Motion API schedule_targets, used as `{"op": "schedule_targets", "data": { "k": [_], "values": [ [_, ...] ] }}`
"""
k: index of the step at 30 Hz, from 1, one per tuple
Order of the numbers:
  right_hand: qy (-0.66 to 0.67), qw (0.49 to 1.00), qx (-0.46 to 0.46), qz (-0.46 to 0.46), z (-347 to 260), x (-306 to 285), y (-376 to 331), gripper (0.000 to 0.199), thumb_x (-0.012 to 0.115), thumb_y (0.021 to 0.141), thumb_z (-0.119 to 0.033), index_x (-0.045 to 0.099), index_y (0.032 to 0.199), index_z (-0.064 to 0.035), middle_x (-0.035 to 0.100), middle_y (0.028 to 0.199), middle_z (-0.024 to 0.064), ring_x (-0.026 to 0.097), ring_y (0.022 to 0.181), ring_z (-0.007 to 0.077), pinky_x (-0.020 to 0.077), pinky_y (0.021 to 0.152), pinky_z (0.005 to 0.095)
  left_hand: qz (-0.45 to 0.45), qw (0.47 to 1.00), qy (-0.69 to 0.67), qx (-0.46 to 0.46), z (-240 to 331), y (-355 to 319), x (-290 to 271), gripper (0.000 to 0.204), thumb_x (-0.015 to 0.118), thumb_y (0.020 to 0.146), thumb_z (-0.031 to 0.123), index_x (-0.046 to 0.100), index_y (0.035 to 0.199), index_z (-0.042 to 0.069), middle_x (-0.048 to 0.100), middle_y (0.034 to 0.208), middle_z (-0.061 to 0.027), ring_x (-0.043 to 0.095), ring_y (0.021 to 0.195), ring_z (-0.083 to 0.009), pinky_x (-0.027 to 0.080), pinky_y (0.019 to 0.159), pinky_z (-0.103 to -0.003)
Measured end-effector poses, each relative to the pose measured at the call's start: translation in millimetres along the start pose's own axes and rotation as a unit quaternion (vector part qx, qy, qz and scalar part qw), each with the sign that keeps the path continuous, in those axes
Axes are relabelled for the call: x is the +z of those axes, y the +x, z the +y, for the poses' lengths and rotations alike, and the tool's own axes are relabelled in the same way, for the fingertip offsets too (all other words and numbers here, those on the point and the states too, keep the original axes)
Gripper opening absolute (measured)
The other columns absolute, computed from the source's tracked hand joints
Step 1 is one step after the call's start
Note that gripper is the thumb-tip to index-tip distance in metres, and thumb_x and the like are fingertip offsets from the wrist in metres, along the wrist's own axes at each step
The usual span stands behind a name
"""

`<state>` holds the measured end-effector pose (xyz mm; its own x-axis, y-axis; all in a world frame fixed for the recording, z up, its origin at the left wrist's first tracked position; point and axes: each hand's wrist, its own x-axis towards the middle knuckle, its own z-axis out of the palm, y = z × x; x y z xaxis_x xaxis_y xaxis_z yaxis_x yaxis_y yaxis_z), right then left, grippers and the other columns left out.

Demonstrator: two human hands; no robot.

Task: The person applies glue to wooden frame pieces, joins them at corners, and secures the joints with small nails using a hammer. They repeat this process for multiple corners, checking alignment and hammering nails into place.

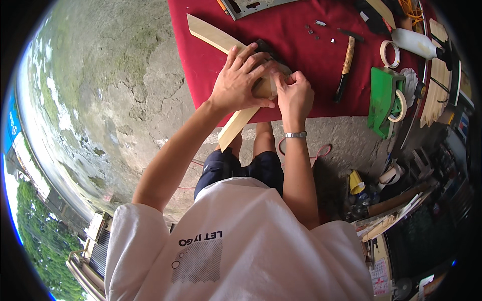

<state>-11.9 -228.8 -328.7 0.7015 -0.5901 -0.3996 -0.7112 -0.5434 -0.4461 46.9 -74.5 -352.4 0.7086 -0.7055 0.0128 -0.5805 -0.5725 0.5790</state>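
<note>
Two pale wooden strips meet at an angle beneath the hands, near the front edge of a table covered with red cloth (324, 98). The upper strip (213, 33) runs off toward the far left, and the lower strip (235, 129) sticks out past the table edge toward the person's legs. The left hand (242, 79) is clamped across the place where they meet, its fingers spread over the upper strip and its thumb apart from them, close to the lower one. Between the hands shows a brownish patch, partly hidden. The right hand (295, 94), with a watch (295, 134) on its wrist, has its fingers curled and its thumb and forefinger drawn in at the right side of the joint; whether they close on anything, I cannot tell. A hammer (346, 65) lies on the cloth to the right of the hands, with small dark bits (309, 31) beyond them. Farther right are a roll of tape (390, 53), a white bottle (414, 43) and a green tape dispenser (380, 95).
</note>
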Motion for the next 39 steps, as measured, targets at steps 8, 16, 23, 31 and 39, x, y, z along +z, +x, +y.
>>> {"op": "schedule_targets", "data": {
  "k": [8,16,23,31,39],
  "values": [
    [0.02,0.999,-0.029,0.015,19,-4,-30,0.058,0.08,0.082,-0.052,0.053,0.078,-0.0012,0.064,0.075,0.0182,0.065,0.065,0.0374,0.0489,0.06,0.046,-0.032,0.999,0.014,-0.006,3,4,-5,0.104,0.078,0.059,0.073,0.049,0.148,0.027,0.048,0.148,-0.0032,0.03,0.149,-0.0326,0.02,0.121,-0.062],
    [0.033,0.994,-0.064,0.077,8,9,-56,0.011,0.069,0.093,-0.019,0.071,0.095,-0.0085,0.066,0.086,0.01,0.065,0.073,0.0319,0.052,0.063,0.0425,-0.076,0.997,-0.001,0.012,4,5,-22,0.103,0.083,0.065,0.061,0.043,0.153,0.027,0.044,0.151,-0.0045,0.027,0.15,-0.0344,0.018,0.123,-0.061],
    [0.18,0.981,0.048,0.048,-2,20,-49,0.026,0.074,0.092,-0.021,0.071,0.095,0.0042,0.069,0.08,0.014,0.069,0.072,0.0238,0.0519,0.064,0.0361,-0.085,0.996,0.025,0.012,5,5,-23,0.097,0.082,0.071,0.056,0.042,0.153,0.025,0.044,0.151,-0.0042,0.028,0.15,-0.0336,0.019,0.123,-0.059],
    [0.239,0.967,0.049,0.07,-1,33,-61,0.035,0.076,0.092,-0.027,0.065,0.097,0.006,0.069,0.09,0.0145,0.066,0.074,0.0205,0.0538,0.067,0.0336,-0.09,0.992,0.077,0.052,-14,27,-57,0.086,0.084,0.072,0.015,0.046,0.149,0.016,0.049,0.145,-0.0107,0.04,0.142,-0.032,0.027,0.124,-0.044],
    [0.283,0.954,0.013,0.095,-2,55,-63,0.03,0.069,0.096,-0.019,0.059,0.11,0.0049,0.064,0.099,0.0166,0.065,0.082,0.0246,0.0541,0.072,0.0365,-0.219,0.97,0.042,0.094,-59,49,-88,0.05,0.077,0.08,0.012,0.057,0.125,0.007,0.059,0.121,-0.0113,0.055,0.122,-0.0312,0.042,0.106,-0.046]
  ]
}}
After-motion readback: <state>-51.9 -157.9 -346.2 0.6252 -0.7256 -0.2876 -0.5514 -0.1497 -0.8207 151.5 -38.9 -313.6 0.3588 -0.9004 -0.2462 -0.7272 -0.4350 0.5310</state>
